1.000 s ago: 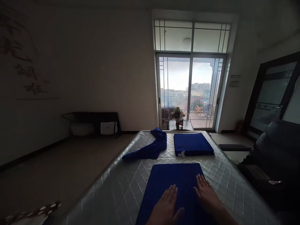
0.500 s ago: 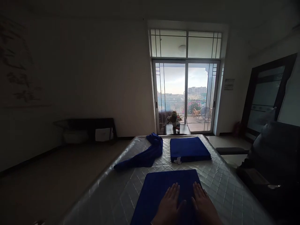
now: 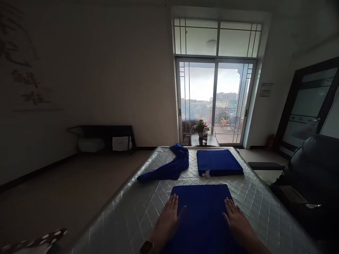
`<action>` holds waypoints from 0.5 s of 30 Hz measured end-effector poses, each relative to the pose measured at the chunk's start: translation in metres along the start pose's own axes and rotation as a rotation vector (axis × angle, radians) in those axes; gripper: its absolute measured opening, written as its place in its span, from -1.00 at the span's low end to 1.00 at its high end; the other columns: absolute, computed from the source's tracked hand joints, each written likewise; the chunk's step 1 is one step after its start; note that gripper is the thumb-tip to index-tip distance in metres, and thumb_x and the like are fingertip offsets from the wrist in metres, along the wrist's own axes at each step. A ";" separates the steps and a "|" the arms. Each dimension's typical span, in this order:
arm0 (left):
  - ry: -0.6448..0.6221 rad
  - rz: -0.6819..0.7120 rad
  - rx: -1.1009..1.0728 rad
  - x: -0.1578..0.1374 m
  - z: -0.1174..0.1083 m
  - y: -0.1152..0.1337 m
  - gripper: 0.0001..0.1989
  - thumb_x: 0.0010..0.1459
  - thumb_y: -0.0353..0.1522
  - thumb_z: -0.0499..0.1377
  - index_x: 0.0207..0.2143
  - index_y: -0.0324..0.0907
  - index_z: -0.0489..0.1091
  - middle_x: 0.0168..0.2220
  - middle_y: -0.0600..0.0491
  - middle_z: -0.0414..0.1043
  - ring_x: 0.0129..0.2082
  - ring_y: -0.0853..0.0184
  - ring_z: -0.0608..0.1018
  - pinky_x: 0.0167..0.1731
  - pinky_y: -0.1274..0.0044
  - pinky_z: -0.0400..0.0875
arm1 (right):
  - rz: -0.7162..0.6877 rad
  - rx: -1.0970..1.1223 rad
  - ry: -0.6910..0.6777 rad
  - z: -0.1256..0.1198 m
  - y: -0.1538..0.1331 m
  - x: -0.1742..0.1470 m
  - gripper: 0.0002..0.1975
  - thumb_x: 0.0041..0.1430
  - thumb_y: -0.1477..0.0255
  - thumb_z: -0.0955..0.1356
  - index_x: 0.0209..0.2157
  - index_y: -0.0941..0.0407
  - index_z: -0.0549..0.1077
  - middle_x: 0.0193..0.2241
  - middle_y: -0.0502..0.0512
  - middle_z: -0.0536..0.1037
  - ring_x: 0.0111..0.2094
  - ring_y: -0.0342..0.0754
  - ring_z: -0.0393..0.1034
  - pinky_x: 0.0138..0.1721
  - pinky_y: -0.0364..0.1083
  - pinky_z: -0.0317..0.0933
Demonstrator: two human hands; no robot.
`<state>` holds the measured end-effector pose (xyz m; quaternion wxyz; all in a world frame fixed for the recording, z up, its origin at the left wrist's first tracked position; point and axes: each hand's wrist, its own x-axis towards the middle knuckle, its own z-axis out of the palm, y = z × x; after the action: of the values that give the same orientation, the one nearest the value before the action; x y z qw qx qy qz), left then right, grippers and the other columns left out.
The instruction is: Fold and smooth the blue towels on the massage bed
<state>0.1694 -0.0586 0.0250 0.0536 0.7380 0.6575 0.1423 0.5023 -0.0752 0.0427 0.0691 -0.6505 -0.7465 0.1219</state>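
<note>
A folded blue cloth (image 3: 202, 218) lies flat in front of me on the quilted silvery table cover (image 3: 127, 218). My left hand (image 3: 169, 215) rests along its left edge, fingers stretched out and thumb apart on the cloth. Along the right edge lies my right hand (image 3: 235, 215), also flat, its thumb toward the middle. Neither hand grips anything. Farther back sits a thicker folded blue cloth (image 3: 219, 161) with a white tag (image 3: 206, 174) at its front edge. To its left is a crumpled blue cloth (image 3: 172, 164), stretched out diagonally.
Beyond the far edge, a chair (image 3: 194, 141) bears a potted plant (image 3: 200, 127) and a plastic bottle (image 3: 204, 134), before a sliding glass door (image 3: 215, 102). A black armchair (image 3: 312, 169) stands at right. Polka-dotted fabric (image 3: 39, 241) shows at lower left.
My left hand has moved left from the cloth's middle to its left edge. My right hand has shifted slightly right. The view has tilted down and turned a little left.
</note>
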 end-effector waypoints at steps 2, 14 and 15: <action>0.021 0.022 0.016 0.001 0.002 -0.002 -0.21 0.46 0.05 -0.25 0.45 -0.36 0.07 0.48 -0.24 -0.03 0.48 0.03 0.09 0.41 0.14 0.13 | -0.001 -0.024 -0.010 -0.005 -0.001 0.005 -0.27 0.45 0.15 0.00 0.46 0.30 0.01 0.49 0.20 -0.09 0.50 0.06 -0.25 0.48 0.15 -0.22; 0.006 0.011 0.029 0.004 0.001 -0.004 -0.17 0.43 0.09 -0.21 0.44 -0.35 0.10 0.48 -0.23 -0.01 0.47 0.05 0.10 0.41 0.18 0.14 | -0.005 -0.038 0.108 -0.014 0.000 0.082 -0.28 0.46 0.20 0.00 0.45 0.37 0.00 0.49 0.27 -0.05 0.51 0.05 -0.23 0.48 0.07 -0.23; 0.007 0.008 0.027 0.004 0.002 -0.003 -0.18 0.43 0.10 -0.19 0.44 -0.33 0.10 0.48 -0.22 -0.01 0.47 0.04 0.11 0.41 0.17 0.15 | -0.005 -0.028 0.117 -0.010 0.003 0.084 -0.28 0.46 0.20 0.00 0.46 0.36 0.00 0.49 0.27 -0.04 0.51 0.05 -0.23 0.48 0.07 -0.22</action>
<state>0.1671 -0.0538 0.0227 0.0406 0.7408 0.6566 0.1362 0.4961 0.0090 0.0469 0.1039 -0.6555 -0.7445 0.0728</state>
